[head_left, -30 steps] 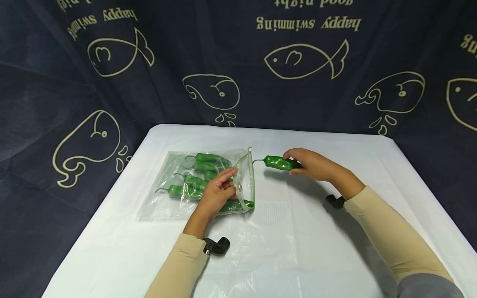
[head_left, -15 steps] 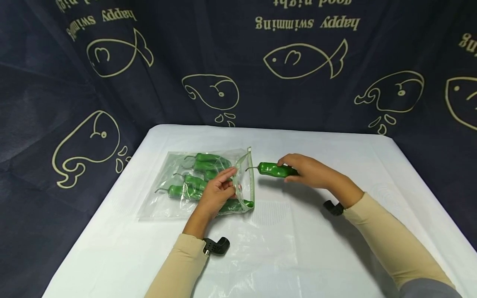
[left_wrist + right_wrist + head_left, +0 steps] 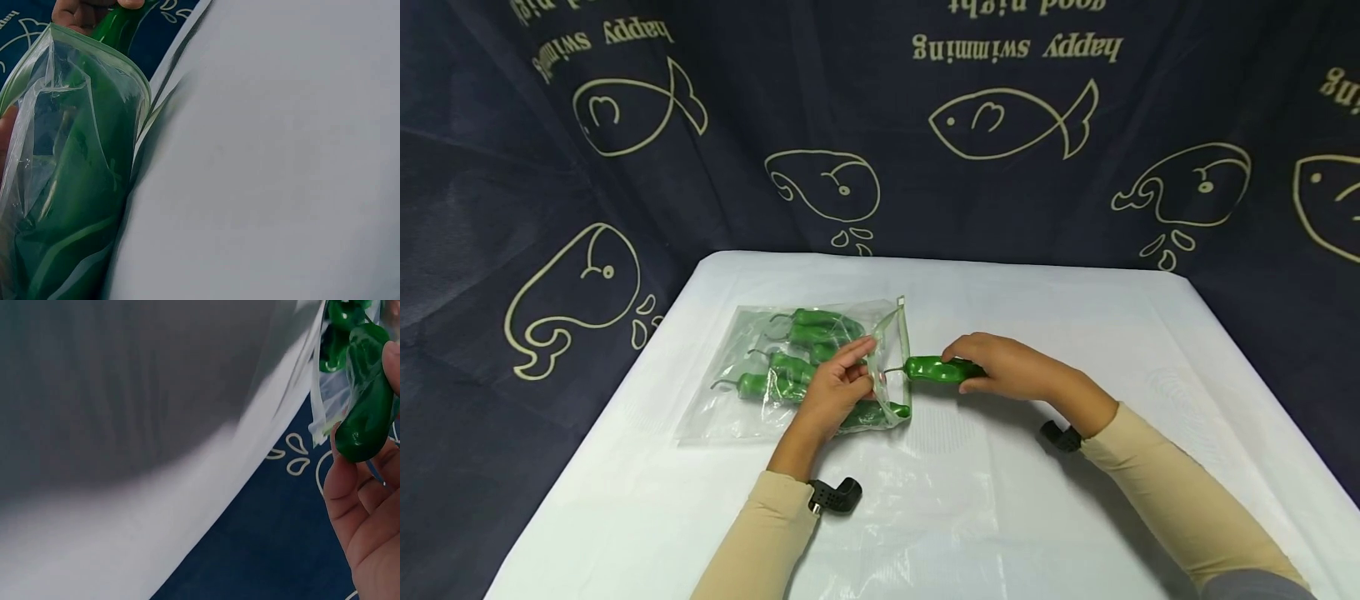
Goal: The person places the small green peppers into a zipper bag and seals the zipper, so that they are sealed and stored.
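A clear zip-top bag point(image 3: 706, 421) lies on the table with several green peppers point(image 3: 790, 364) inside, its mouth facing right and held apart. My left hand point(image 3: 835, 387) rests over the bag and pinches the upper film near the mouth. In my right hand point(image 3: 1011, 367) is another green pepper point(image 3: 925, 368), gripped by its blunt end between thumb and fingers. Its thin stem points left into the bag's mouth, and its body overlaps the rim. The right wrist view shows this pepper point(image 3: 369, 394) close up, fingertips along its sides.
A white cloth covers the table point(image 3: 1075, 308). Behind it hangs a dark blue curtain point(image 3: 910, 208) with fish and whale drawings. Black wrist cameras sit on the left wrist point(image 3: 837, 496) and right wrist point(image 3: 1060, 437).
My right hand has moved left and toward me with the pepper, bringing its stem from beside the bag into the mouth. The left hand and bag have stayed in place.
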The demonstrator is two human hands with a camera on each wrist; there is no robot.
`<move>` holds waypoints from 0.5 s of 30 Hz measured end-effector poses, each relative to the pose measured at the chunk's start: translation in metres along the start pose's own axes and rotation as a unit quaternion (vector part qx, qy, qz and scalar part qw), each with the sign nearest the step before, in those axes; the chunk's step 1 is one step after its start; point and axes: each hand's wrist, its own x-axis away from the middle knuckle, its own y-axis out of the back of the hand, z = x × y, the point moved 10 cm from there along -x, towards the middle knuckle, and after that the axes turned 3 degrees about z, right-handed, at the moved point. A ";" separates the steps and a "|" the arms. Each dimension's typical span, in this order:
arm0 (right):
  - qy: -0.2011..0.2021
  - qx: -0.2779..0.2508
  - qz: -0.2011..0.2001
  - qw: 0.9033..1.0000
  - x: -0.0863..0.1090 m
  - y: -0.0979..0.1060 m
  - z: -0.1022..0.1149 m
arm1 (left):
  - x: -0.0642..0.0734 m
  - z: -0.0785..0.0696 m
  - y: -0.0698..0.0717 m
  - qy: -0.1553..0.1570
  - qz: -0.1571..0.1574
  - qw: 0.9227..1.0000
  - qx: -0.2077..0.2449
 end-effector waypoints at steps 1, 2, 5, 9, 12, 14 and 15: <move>0.001 0.000 0.004 1.000 -0.001 -0.002 0.001 | 0.000 0.000 0.000 0.001 0.000 1.000 0.000; 0.001 -0.002 0.007 1.000 -0.002 -0.005 0.002 | 0.000 0.000 0.000 0.002 0.000 1.000 0.001; 0.007 -0.004 0.011 1.000 -0.005 -0.010 0.005 | 0.000 -0.001 -0.001 0.003 0.000 1.000 0.000; 0.024 -0.005 0.008 1.000 -0.010 -0.014 0.010 | 0.000 0.000 -0.001 0.003 0.001 1.000 -0.002; 0.039 -0.006 0.005 0.999 -0.015 -0.017 0.014 | 0.000 0.000 0.000 0.003 0.001 1.000 -0.001; 0.046 -0.007 0.005 0.999 -0.018 -0.019 0.016 | 0.000 0.000 -0.001 0.002 0.004 1.000 -0.001; 0.047 -0.006 0.006 0.999 -0.019 -0.020 0.017 | 0.000 0.000 -0.001 0.002 0.004 1.000 -0.001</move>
